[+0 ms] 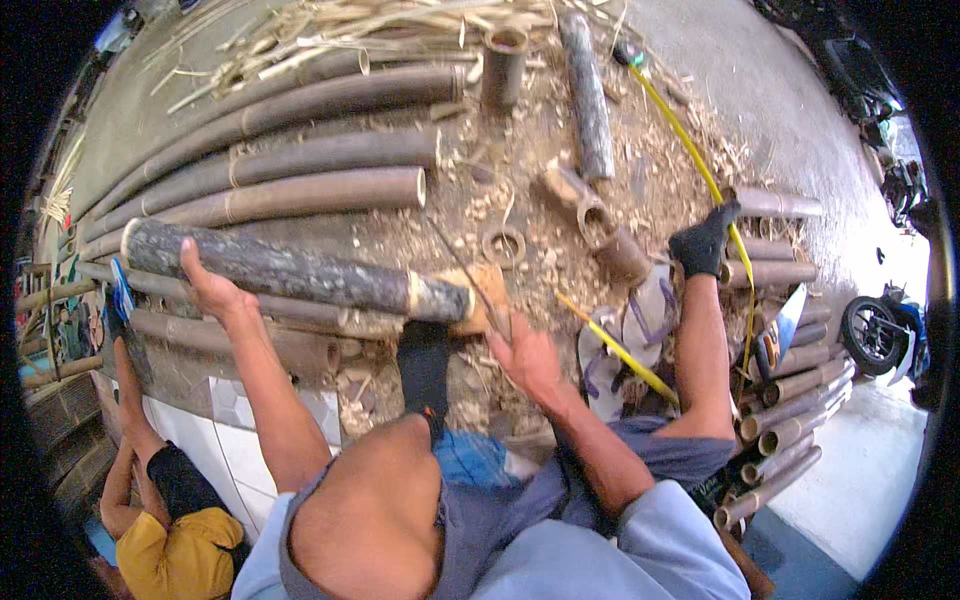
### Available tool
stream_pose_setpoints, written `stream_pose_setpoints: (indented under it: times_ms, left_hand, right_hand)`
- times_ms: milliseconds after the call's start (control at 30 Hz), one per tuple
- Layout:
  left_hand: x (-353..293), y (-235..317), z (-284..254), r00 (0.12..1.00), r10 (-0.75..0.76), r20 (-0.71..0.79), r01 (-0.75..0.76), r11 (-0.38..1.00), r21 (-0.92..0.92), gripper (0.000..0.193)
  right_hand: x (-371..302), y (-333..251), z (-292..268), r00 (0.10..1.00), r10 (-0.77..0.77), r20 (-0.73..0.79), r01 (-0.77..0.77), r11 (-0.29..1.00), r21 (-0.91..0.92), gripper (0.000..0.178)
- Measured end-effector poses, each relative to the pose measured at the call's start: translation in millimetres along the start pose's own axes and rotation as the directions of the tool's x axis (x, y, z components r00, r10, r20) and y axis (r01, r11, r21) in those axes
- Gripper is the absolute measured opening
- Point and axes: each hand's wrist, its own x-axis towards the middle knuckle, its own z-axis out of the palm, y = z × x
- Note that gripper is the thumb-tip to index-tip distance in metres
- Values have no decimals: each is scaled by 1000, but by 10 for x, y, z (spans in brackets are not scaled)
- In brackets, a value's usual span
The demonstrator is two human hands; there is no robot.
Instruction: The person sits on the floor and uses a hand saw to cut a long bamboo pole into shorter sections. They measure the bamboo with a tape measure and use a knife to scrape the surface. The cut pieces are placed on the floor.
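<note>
A thick bamboo pole [290,265] with dark, mottled skin lies aslant before me. A pale cut ring circles it near its right end, which rests on or against a light wooden block [480,295]. My left hand [215,287] holds the pole near its left end, thumb up along its side; the other fingers are partly hidden. In my closed right hand [527,355] is a knife [455,252] with a long, thin, dark blade pointing up and left past the pole's right end. Its handle is mostly covered.
Long brown bamboo poles [330,150] lie at the left, shorter pieces [790,400] at the right. Wood shavings cover the ground. A yellow tape measure [685,135] stretches across near my black-socked foot [703,240] and sandals [650,315]. Another person [180,540] sits at lower left.
</note>
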Motion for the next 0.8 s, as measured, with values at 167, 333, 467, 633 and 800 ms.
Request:
stream_pose_setpoints:
  times_ms: [167, 333, 467, 633, 800]
  left_hand:
    - [-2, 11, -1, 1000, -14, -6, 14, 999, 44, 65]
    - [8, -11, -27, 1000, 26, 13, -26, 1000, 13, 64]
    - [20, -38, -41, 998, -45, -38, 46, 999, 24, 64]
    - [0, 8, -7, 1000, -4, 18, 3, 1000, 25, 66]
    - [-63, 146, -103, 978, -207, 15, 206, 978, 35, 65]
  right_hand:
    - [-53, 41, -26, 953, -143, -268, 239, 899, 368, 56]
    - [72, 9, -18, 1000, -25, 9, 24, 996, 84, 47]
    - [16, -58, -214, 994, -82, -75, 102, 943, 316, 45]
    - [-16, 92, -37, 1000, 1, -2, -1, 973, 229, 54]
    - [159, 446, 471, 998, -50, 25, 44, 978, 204, 52]
